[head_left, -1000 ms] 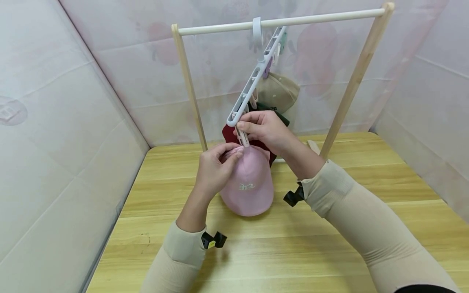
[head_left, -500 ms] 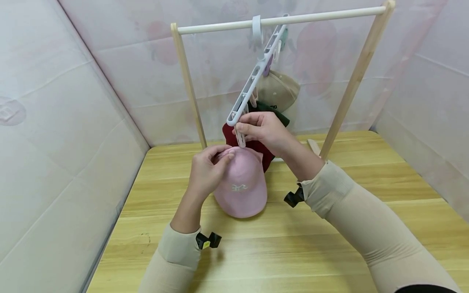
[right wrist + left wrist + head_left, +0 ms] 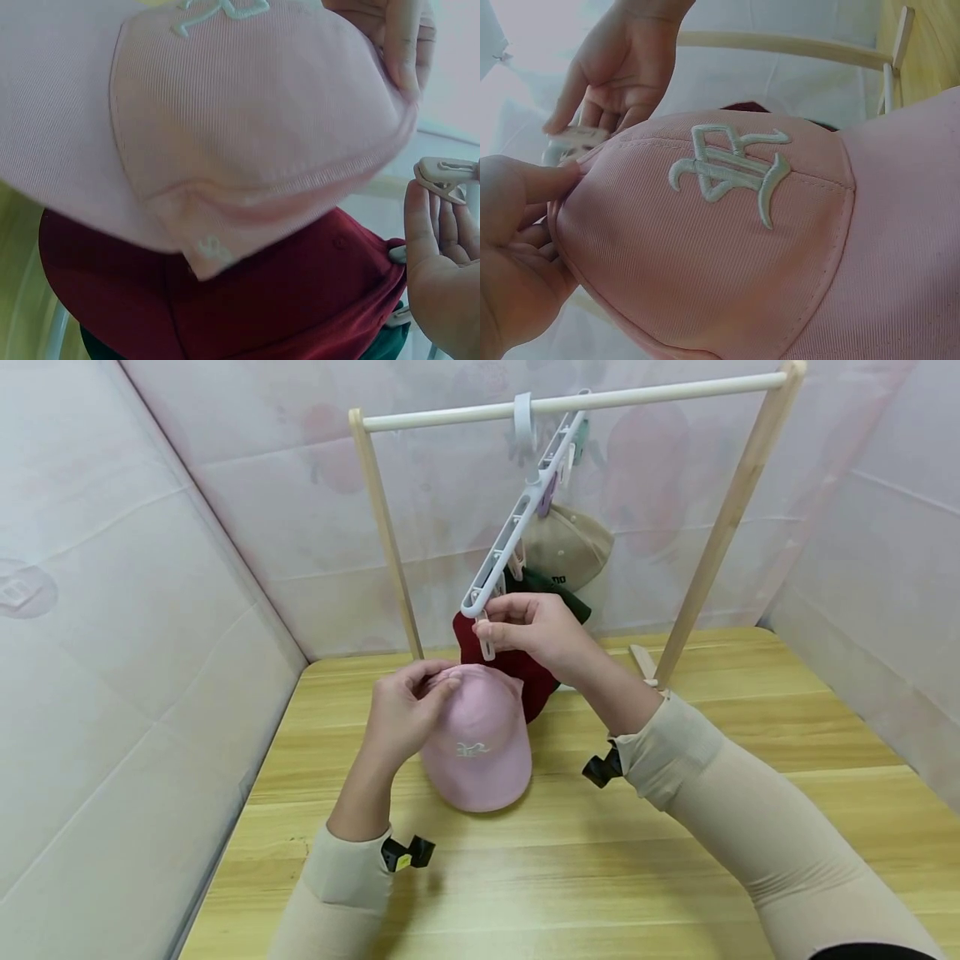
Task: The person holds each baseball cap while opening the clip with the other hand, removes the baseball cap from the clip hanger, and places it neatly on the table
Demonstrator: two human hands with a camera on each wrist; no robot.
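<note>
Two hands are being used at the centre of the head view, each on a different thing. The pink cap is being pinched at its top edge by the left hand, thumb and fingertips pressed together on the fabric, so that the cap is hanging brim-down just above the wooden table. It is being held free of the white clip, a little below and to the left of it. That clip is being pinched between thumb and forefinger of the right hand; in the right wrist view the clip is seen at the right edge, clear of the pink cloth; whether its mouth is being squeezed open cannot be told.

The clip is dangling from the low end of a long white hanger, which is slanting up to the upper middle of the frame, where it is hooked on the rail of a wooden rack. A dark red cap is hanging directly behind the pink one, and a green cap and a beige cap are hanging higher along the same hanger.
</note>
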